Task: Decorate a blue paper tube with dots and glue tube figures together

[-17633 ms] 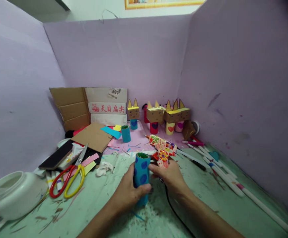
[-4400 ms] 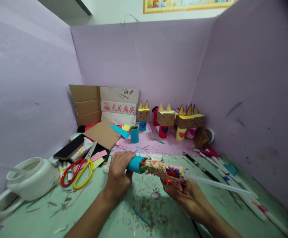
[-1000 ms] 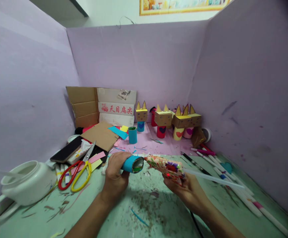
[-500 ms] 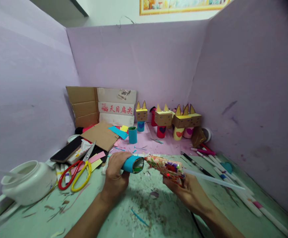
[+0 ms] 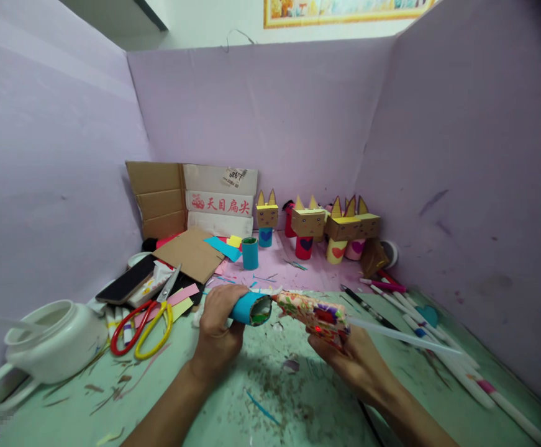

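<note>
My left hand [image 5: 220, 323] is wrapped round a blue paper-covered cardboard tube [image 5: 250, 308], which lies on its side with its open end facing right; green shows inside. In my right hand [image 5: 345, 354] is a glue gun [image 5: 314, 315] with a floral pattern and a lit red light. A long translucent glue stick [image 5: 400, 335] sticks out of its back. The gun's nozzle points left and is at the rim of the tube; whether it touches is too small to tell. Behind them a second blue tube [image 5: 250, 254] stands upright.
Red-and-yellow scissors [image 5: 151, 320], a white teapot [image 5: 51, 341] and a phone [image 5: 128, 279] lie at left. Several cat-eared cardboard figures [image 5: 308, 226] stand at the back. Markers [image 5: 438, 351] line the right side. Brown cardboard [image 5: 190, 253] and paper scraps lie back left.
Both hands keep almost the same position, with the nozzle still at the tube's rim. The whole view has shifted very slightly.
</note>
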A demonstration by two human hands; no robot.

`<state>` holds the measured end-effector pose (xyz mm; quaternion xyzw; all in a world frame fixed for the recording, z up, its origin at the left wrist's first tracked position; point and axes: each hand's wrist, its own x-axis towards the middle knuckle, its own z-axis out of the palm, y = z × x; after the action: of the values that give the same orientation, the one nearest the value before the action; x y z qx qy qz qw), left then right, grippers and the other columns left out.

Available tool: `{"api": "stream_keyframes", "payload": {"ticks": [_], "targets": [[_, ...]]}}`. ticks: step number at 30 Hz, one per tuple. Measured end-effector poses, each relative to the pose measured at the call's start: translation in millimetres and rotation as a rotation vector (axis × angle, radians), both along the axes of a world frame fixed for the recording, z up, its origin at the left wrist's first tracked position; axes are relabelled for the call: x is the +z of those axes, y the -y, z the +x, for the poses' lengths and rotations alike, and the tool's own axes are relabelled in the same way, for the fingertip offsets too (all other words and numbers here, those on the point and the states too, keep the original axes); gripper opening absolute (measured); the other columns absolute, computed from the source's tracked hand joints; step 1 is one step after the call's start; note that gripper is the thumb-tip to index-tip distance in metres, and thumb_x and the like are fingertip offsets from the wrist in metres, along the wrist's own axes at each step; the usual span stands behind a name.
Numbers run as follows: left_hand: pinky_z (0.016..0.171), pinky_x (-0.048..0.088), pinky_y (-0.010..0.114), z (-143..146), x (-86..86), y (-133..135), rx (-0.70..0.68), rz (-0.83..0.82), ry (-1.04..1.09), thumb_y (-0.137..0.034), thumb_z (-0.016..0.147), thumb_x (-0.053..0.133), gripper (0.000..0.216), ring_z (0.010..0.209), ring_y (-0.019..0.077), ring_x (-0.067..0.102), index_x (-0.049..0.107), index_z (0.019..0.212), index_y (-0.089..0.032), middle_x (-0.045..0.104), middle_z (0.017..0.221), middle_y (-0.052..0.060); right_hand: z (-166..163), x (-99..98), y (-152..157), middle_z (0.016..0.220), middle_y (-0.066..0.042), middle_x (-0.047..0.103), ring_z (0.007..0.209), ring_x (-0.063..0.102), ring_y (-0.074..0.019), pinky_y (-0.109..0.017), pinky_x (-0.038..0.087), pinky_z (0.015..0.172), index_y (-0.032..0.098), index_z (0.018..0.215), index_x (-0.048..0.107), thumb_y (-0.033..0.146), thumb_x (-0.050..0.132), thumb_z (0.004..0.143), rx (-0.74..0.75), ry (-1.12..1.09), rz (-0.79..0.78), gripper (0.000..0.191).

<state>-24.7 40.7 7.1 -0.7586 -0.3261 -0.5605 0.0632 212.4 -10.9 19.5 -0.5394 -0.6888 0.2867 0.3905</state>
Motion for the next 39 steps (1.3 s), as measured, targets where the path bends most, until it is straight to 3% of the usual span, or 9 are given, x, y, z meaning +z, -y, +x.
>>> {"api": "stream_keyframes", "payload": {"ticks": [7,14,22,30,36,39], "targets": [[0.088,0.051,0.040,0,-0.2,1,-0.012,-0.011,0.008,-0.003,0.080,0.058,0.036,0.097,0.0218,0.064,0.060,0.111,-0.022,0.069,0.101,0.007,-2,0.1,0,0.058,-0.002,0.045,0.055,0.041,-0.0164,-0.028,0.031,0.050,0.021,0.060,0.045,0.048,0.046,0.077,0.006,0.078,0.015,0.033],[0.088,0.051,0.039,1,-0.3,1,-0.012,-0.018,0.011,-0.005,0.080,0.060,0.034,0.098,0.0216,0.064,0.060,0.110,-0.020,0.069,0.102,0.007,1,-1.9,0,0.060,-0.001,0.048,0.056,0.045,-0.0164,-0.027,0.034,0.051,0.020,0.064,0.050,0.046,0.045,0.080,0.026,0.115,0.055,0.031],[0.089,0.051,0.039,-1,-3.2,0,-0.009,-0.049,0.019,-0.009,0.081,0.063,0.033,0.098,0.0225,0.064,0.060,0.111,-0.020,0.069,0.103,0.008,0,-5.7,-1,0.057,0.002,0.042,0.051,0.037,-0.0134,-0.026,0.030,0.047,0.021,0.065,0.053,0.045,0.054,0.078,0.031,-0.146,-0.008,0.027],[0.082,0.054,0.033,3,-5.7,4,-0.125,-0.262,0.150,-0.019,0.076,0.072,0.035,0.090,0.0204,0.068,0.064,0.110,-0.021,0.072,0.100,0.006,-5,-0.2,1,0.053,0.006,0.034,0.047,0.028,-0.0084,-0.023,0.024,0.043,0.020,0.063,0.050,0.044,0.070,0.069,0.044,-0.464,-0.153,0.032],[0.075,0.053,0.031,9,4.1,9,-0.212,-0.615,0.442,-0.021,0.064,0.077,0.034,0.081,0.0201,0.066,0.069,0.097,-0.018,0.072,0.089,0.004,-9,7.7,0,0.045,0.006,0.038,0.040,0.030,-0.0064,-0.022,0.021,0.040,0.017,0.062,0.053,0.058,0.069,0.070,0.037,-0.630,-0.169,0.044],[0.070,0.052,0.030,11,10.6,9,-0.319,-0.800,0.631,-0.022,0.056,0.080,0.038,0.075,0.0189,0.064,0.069,0.091,-0.016,0.071,0.082,0.004,-8,10.9,-6,0.044,0.007,0.038,0.038,0.027,-0.0047,-0.020,0.019,0.037,0.017,0.063,0.053,0.061,0.072,0.064,0.036,-0.716,-0.270,0.048]]}}
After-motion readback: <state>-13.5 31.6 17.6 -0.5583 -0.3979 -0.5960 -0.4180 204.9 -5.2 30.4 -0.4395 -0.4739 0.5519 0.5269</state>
